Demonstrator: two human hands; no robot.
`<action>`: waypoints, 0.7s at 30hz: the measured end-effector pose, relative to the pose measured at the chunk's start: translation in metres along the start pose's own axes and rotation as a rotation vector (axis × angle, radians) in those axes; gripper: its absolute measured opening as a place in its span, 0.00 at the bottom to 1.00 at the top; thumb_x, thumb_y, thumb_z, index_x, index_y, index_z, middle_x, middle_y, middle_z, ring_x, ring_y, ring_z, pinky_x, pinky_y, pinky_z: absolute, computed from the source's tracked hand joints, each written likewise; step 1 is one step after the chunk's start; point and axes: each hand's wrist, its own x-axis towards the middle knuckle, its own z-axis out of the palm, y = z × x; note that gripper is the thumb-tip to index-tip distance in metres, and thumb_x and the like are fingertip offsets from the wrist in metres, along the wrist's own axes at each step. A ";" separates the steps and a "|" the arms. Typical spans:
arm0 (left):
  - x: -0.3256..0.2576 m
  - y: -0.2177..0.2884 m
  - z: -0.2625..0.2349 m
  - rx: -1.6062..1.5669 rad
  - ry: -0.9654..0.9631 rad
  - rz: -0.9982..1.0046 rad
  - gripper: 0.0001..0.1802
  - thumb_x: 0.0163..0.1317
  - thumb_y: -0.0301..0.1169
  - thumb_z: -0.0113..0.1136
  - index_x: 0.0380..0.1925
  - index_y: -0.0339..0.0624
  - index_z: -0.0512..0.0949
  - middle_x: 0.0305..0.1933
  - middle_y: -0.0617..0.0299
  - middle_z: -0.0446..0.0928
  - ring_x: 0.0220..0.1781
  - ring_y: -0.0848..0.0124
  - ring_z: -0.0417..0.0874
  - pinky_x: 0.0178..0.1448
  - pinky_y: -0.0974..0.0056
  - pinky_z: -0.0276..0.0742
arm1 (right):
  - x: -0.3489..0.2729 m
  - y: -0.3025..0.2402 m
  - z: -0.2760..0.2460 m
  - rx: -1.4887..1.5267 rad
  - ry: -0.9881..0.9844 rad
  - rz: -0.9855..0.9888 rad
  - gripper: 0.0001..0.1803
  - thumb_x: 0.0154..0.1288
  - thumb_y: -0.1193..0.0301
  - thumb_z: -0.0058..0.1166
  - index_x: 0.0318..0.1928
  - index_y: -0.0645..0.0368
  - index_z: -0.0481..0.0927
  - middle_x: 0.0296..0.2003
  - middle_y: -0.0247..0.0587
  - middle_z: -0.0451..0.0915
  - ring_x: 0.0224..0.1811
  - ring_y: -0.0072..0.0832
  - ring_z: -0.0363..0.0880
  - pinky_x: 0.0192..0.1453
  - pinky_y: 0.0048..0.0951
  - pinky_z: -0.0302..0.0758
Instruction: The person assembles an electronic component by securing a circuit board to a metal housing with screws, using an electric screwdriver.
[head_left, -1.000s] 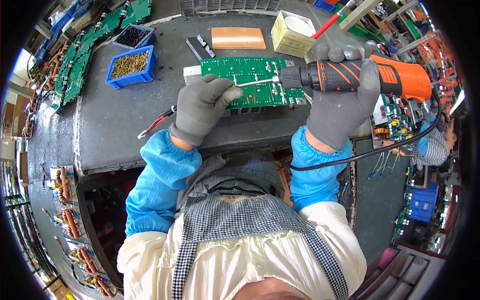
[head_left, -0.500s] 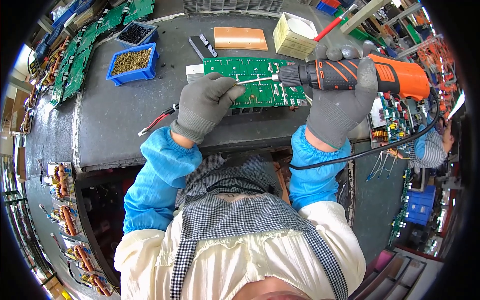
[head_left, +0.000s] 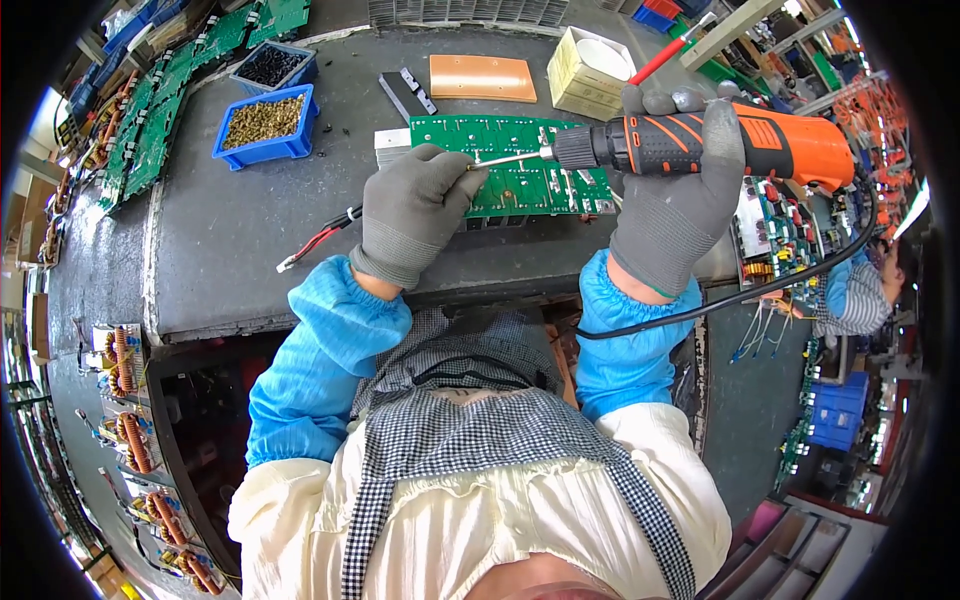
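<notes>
In my right hand (head_left: 680,205), gloved in grey, an orange and black electric screwdriver (head_left: 700,145) lies level, its long metal bit (head_left: 515,160) toward the left. My left hand (head_left: 415,210), also gloved, pinches with thumb and forefinger right at the bit's tip. Whatever is between those fingertips is too small and covered to name. Beneath the bit lies a green circuit board (head_left: 500,200) with solder points upward, raised on a dark part mostly hidden under it. A red and black cable (head_left: 320,238) sticks out beside my left wrist.
Left of the board stand a blue bin of small brass-coloured pieces (head_left: 268,147) and a bin of black pieces (head_left: 272,68). Behind it lie a black bar (head_left: 406,93), a copper-coloured plate (head_left: 482,78) and a carton (head_left: 588,75). The screwdriver's black cord (head_left: 740,300) crosses my right forearm.
The electric screwdriver and my right hand have shifted slightly left. My left hand has moved a little right, its pinch staying at the bit's tip.
</notes>
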 end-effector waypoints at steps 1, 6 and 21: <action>0.000 0.000 0.000 -0.002 0.000 -0.001 0.08 0.62 0.35 0.71 0.38 0.44 0.88 0.33 0.56 0.84 0.33 0.60 0.88 0.38 0.60 0.82 | -0.001 -0.001 0.001 0.007 -0.030 0.003 0.25 0.68 0.67 0.62 0.62 0.56 0.70 0.41 0.41 0.79 0.44 0.35 0.83 0.64 0.57 0.81; 0.003 -0.001 -0.002 0.086 -0.079 0.017 0.09 0.65 0.36 0.68 0.39 0.44 0.87 0.36 0.54 0.85 0.36 0.54 0.88 0.40 0.56 0.83 | -0.004 0.002 0.004 0.001 -0.036 -0.024 0.27 0.68 0.67 0.62 0.64 0.57 0.69 0.40 0.40 0.78 0.45 0.35 0.83 0.63 0.55 0.81; 0.005 -0.001 -0.002 0.168 -0.155 0.042 0.09 0.68 0.37 0.64 0.41 0.46 0.85 0.36 0.55 0.82 0.36 0.51 0.86 0.39 0.51 0.81 | -0.007 0.004 0.003 -0.061 -0.215 -0.163 0.32 0.67 0.66 0.60 0.69 0.56 0.66 0.43 0.43 0.79 0.43 0.33 0.84 0.61 0.57 0.82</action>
